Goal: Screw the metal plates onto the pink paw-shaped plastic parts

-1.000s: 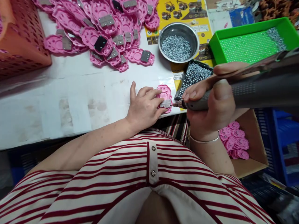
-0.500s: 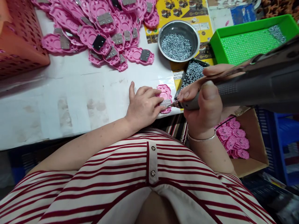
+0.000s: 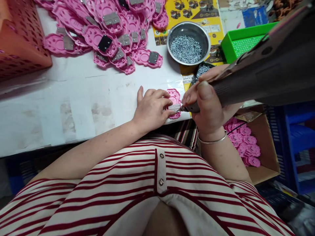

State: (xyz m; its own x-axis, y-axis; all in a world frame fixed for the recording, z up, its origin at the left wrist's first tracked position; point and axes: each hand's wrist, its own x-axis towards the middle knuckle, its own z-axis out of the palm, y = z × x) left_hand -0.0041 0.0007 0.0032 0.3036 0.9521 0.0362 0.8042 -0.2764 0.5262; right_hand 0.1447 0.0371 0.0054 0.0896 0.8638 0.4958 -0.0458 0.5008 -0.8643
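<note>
My right hand (image 3: 209, 105) is wrapped round a dark electric screwdriver (image 3: 256, 75). The tool slants down to the left, and its bit meets the lower right part of a pink plastic shell (image 3: 174, 95). Across that shell lies a grey cover plate (image 3: 174, 107). From the left, my left hand (image 3: 154, 109) grips the shell, its fingers on the shell's left side and the plate while the thumb points up and away. Where exactly the bit touches, and whether a screw is under it, is too small to tell.
Pink shells with grey or black plates (image 3: 105, 42) are heaped at the back left beside an orange basket (image 3: 24, 42). A steel bowl (image 3: 188, 42) and a black tray (image 3: 203, 70) hold small screws. Right stand a green tray (image 3: 226, 46) and a carton (image 3: 268, 147) of pink parts.
My right hand and the screwdriver body have tipped up and a little left, covering more of the green and black trays. The bit stays at the shell, and my left hand has barely moved.
</note>
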